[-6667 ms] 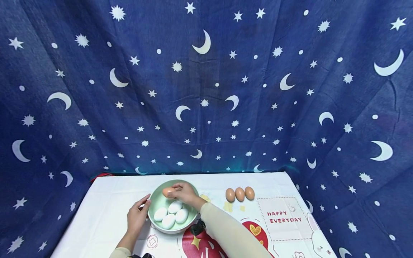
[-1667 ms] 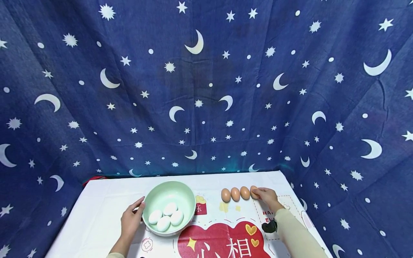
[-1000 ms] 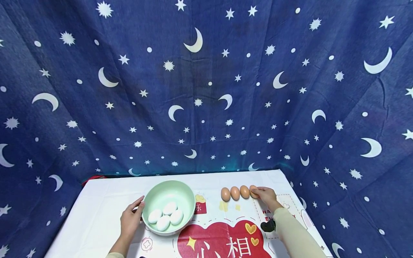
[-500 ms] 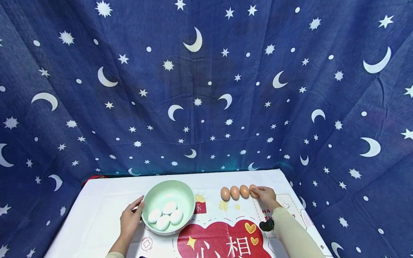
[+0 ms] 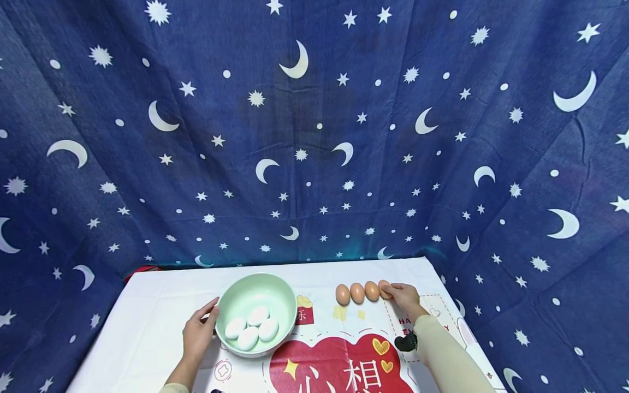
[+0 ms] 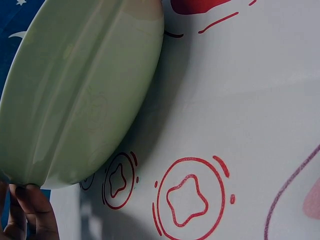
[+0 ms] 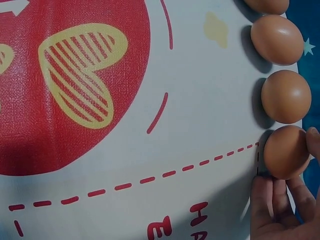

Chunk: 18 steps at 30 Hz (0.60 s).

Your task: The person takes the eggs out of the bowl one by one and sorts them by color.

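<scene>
At the left of the table stands a pale green bowl (image 5: 260, 292) with several white eggs (image 5: 248, 338) inside. My left hand (image 5: 198, 333) is beside it, relaxed fingertips touching the bowl's outer wall; the left wrist view shows them at its lower edge. Toward the right, brown eggs lie side by side in a short row. My right hand (image 5: 405, 298) pinches the rightmost brown egg (image 7: 286, 152) between thumb and fingers, at the row's end. Its neighbour, another brown egg (image 7: 286, 96), lies close against it.
A white tablecloth (image 5: 162, 305) with a red cloud print (image 5: 329, 363) and lettering covers the table. Behind and at both sides hangs a blue curtain (image 5: 314, 136) with moons and stars. A dark wrist device (image 5: 405, 343) is strapped at the right sleeve.
Earlier, my right hand held a brown egg over the bowl. That hand has since moved right, and a brown egg is now at the row's right end. Over the last second almost nothing moves.
</scene>
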{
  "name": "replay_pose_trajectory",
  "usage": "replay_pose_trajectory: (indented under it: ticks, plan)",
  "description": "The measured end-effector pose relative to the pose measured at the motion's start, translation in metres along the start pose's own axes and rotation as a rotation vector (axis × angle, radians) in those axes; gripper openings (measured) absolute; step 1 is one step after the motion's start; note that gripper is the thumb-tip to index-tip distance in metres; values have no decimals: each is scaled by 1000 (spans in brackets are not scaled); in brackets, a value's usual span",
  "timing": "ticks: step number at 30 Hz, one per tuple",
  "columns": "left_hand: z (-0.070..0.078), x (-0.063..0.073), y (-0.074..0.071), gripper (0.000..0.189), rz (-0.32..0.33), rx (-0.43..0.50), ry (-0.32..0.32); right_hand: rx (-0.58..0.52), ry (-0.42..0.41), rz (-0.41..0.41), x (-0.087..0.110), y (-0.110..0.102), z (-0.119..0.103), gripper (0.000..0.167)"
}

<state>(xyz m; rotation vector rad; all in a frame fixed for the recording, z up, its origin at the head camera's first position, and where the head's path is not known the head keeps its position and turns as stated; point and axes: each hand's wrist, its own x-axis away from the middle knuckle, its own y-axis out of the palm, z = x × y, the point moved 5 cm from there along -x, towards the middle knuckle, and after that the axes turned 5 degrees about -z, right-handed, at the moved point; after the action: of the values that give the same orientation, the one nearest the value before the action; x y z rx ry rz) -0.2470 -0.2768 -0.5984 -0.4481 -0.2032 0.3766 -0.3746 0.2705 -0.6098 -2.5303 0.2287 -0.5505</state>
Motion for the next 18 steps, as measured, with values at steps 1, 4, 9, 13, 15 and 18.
replay_pose_trajectory:
  ticks: [1, 4, 9, 13, 15, 18]
  plan:
    - [0, 0, 0, 42, -3, 1, -1, 0, -1, -2, 1, 0, 0, 54]
    - [1, 0, 0, 43, -5, 4, 1, -5, -4, 0, 3, -2, -2, 53]
    - [0, 0, 0, 42, -3, 4, 9, -18, -4, 15, 7, -9, -5, 55]
    - [-1, 0, 1, 40, -1, 2, 8, 21, -24, 43, 9, -16, -6, 54]
    - [-1, 0, 1, 40, 3, 2, 12, 21, -47, 71, 10, -22, -10, 53]
    - [0, 0, 1, 40, 1, 13, 18, -31, -82, 126, 14, -31, -20, 51]
